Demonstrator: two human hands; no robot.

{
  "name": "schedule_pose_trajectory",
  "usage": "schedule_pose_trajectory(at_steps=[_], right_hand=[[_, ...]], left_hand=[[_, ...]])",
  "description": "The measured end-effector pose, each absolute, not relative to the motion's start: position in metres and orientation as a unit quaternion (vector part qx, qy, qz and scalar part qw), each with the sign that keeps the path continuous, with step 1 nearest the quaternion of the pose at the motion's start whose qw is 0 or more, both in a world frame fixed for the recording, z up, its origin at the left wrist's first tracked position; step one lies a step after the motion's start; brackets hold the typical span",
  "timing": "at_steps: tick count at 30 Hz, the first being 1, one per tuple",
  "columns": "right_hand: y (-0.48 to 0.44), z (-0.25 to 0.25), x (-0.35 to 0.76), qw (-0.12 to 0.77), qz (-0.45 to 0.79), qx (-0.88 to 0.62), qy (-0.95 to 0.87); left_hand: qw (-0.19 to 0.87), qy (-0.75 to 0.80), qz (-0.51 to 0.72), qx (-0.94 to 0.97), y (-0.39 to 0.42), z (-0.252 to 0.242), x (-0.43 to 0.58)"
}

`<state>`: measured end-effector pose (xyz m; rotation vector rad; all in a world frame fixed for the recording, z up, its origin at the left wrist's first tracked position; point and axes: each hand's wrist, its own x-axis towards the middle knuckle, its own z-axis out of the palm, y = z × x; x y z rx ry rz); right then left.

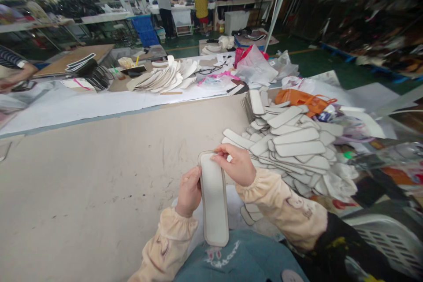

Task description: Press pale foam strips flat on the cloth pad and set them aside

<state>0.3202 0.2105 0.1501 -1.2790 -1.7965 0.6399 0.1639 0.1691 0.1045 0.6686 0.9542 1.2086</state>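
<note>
Centrally, a pale, round-cornered panel [214, 202] is held near the desk [99, 185], left hand [190, 190] grasping its side, right hand [237, 164] pinching its top corner; edge handling seems under way, the next move likely calling for a steady grip

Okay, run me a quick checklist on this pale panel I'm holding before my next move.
1. Left hand grips the panel by its left edge: ok.
2. Right hand pinches its top right corner: ok.
3. Underside of the panel free of flaws: cannot tell, hidden.
4. Pile of similar panels neatly stacked: not ok, mostly jumbled.
5. Tabletop free of marks: not ok, dark specks and smudges show.
</note>
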Motion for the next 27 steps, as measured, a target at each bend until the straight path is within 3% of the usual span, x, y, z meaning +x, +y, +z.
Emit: schedule_pose_trajectory(at_steps=[11, 18, 27], right_hand=[[0.214, 0.145, 0.325, 0.43, 0.217, -0.498, -0.721], [0.226, 0.132, 0.328, 0.383, 0.416, -0.508, -0.649], [0.242, 0.091, 0.338, 0.422, 0.492, -0.564, -0.511]], left_hand=[[0.633, 0.46, 0.509, 0.359, 0.17, 0.1, 0.161], [0.669, 0.451, 0.491, 0.328, 0.176, 0.102, 0.165], [0.777, 0.452, 0.313, 0.307, 0.142, 0.072, 0.15]])
